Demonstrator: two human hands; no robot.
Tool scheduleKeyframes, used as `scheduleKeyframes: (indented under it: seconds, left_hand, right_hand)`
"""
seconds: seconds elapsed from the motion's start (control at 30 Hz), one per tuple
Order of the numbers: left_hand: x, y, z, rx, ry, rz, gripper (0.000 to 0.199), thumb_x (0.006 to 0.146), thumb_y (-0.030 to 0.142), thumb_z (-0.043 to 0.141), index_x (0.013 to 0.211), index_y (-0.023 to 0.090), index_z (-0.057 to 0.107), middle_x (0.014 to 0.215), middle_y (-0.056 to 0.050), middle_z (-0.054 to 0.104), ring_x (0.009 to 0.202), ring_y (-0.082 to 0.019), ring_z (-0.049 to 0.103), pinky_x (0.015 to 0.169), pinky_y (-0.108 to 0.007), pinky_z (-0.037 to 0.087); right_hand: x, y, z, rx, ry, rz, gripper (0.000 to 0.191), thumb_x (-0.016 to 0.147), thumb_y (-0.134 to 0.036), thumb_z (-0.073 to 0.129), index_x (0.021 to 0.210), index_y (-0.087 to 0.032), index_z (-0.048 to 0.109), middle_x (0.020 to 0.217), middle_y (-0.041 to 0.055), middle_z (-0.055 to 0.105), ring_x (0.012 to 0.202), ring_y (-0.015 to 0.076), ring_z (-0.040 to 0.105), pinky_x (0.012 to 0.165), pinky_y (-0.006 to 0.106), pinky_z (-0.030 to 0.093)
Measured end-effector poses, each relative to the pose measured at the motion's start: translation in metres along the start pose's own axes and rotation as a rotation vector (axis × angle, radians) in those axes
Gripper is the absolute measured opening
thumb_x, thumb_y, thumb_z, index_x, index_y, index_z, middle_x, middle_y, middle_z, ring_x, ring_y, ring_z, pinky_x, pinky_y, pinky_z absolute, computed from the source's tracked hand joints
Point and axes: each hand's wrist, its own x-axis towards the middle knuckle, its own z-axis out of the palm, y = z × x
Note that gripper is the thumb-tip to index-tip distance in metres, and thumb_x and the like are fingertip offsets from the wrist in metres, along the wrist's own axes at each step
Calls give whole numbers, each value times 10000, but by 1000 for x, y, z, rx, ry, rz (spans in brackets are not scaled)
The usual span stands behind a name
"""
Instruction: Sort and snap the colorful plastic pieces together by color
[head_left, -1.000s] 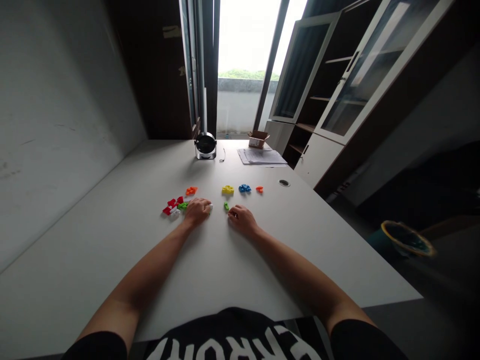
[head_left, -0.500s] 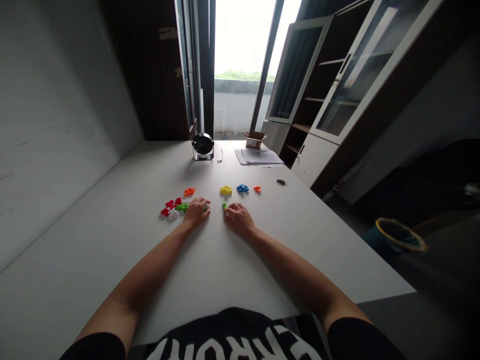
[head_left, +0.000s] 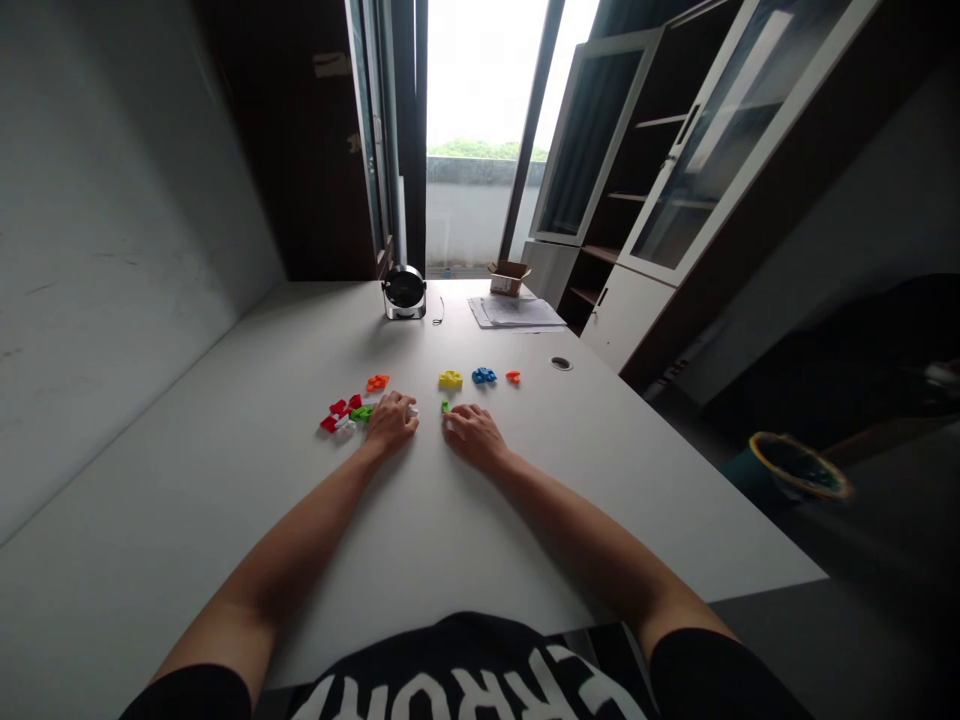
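Note:
My left hand (head_left: 391,422) rests on the white table (head_left: 420,540) with its fingers curled round a small white piece (head_left: 412,411). Just left of it lie green pieces (head_left: 361,413), red pieces (head_left: 339,407) and white pieces (head_left: 345,424). My right hand (head_left: 474,432) is closed at the fingertips on a small green piece (head_left: 445,407). Beyond the hands, from left to right, are orange pieces (head_left: 377,382), a yellow cluster (head_left: 450,379), a blue cluster (head_left: 484,375) and a small orange piece (head_left: 513,377).
At the back of the table stand a round black device (head_left: 405,290) and an open cardboard box (head_left: 508,278) behind papers (head_left: 521,312). A cable hole (head_left: 561,363) is at the right. A bin (head_left: 799,468) stands on the floor beyond the right edge.
The white piece shows more clearly at my left fingertips. My right hand and the green piece have shifted very slightly left and away from me.

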Motion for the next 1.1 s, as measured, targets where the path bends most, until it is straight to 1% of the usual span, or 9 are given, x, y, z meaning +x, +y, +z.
scheduleKeyframes:
  seconds: [0.1, 0.23, 0.4, 0.57, 0.7, 0.77, 0.87, 0.97, 1.1]
  left_hand:
    - [0, 0, -1, -25, 4, 23, 339, 842, 232, 613, 1177, 234, 663, 1153, -91, 631, 1107, -268, 564, 982, -404, 456]
    - [0, 3, -4, -40, 19, 37, 324, 851, 212, 606, 1169, 247, 657, 1163, -79, 634, 1117, -267, 564, 1002, -411, 451]
    - [-1, 5, -6, -51, 62, 57, 286, 872, 221, 591, 1146, 240, 667, 1146, -91, 638, 1122, -280, 573, 1000, -416, 457]
    - [-5, 9, -8, -57, 99, 68, 253, 890, 241, 579, 1128, 231, 666, 1118, -86, 640, 1101, -277, 583, 993, -410, 459]
    - [-9, 15, -7, -96, 121, 69, 219, 929, 289, 559, 1105, 212, 665, 1095, -90, 646, 1050, -265, 594, 950, -389, 470]
    - [-10, 17, -7, -96, 120, 65, 209, 964, 314, 523, 1072, 207, 667, 1067, -93, 652, 1027, -260, 598, 933, -384, 468]
    - [-9, 19, -8, -33, 129, 61, 241, 1011, 311, 447, 1024, 205, 662, 1054, -105, 658, 1019, -266, 593, 932, -398, 446]
    - [-8, 19, -9, 21, 135, 60, 261, 1033, 309, 407, 1046, 205, 646, 1058, -116, 668, 1012, -269, 594, 920, -400, 430]
    - [-7, 19, -9, 9, 113, 66, 287, 1048, 343, 381, 1057, 215, 638, 981, -100, 689, 964, -254, 604, 899, -383, 420]
  right_hand:
    - [1, -1, 0, 0, -13, 17, 377, 972, -363, 580, 1331, -264, 637, 1323, 97, 627, 1212, 255, 528, 1038, 384, 376]
    - [2, -2, 0, -21, -29, 8, 418, 995, -390, 542, 1400, -299, 593, 1410, 98, 575, 1276, 263, 496, 1057, 401, 362]
    - [3, -3, 0, -30, -24, -6, 447, 989, -387, 545, 1418, -265, 570, 1400, 115, 577, 1286, 268, 490, 1071, 399, 345]
    - [3, -5, 0, -39, -20, 6, 446, 979, -402, 559, 1389, -228, 580, 1354, 131, 585, 1261, 279, 489, 1064, 395, 346]
    - [2, -6, 0, -49, -23, 15, 448, 973, -415, 564, 1378, -225, 582, 1312, 140, 581, 1229, 286, 491, 1053, 396, 354]
    - [2, -6, 0, -54, -25, 12, 448, 973, -416, 561, 1379, -228, 578, 1302, 139, 575, 1217, 288, 491, 1047, 399, 359]
    - [4, -6, 0, -63, -23, 5, 442, 968, -421, 564, 1365, -229, 582, 1272, 138, 573, 1193, 290, 493, 1032, 404, 370]
    - [7, -6, 0, -59, -17, -3, 377, 957, -409, 581, 1292, -244, 626, 1214, 123, 583, 1163, 283, 499, 1019, 399, 381]
    - [8, -3, 3, -20, 38, 15, 270, 969, -327, 557, 1189, -222, 672, 1134, 113, 600, 1092, 258, 524, 996, 375, 399]
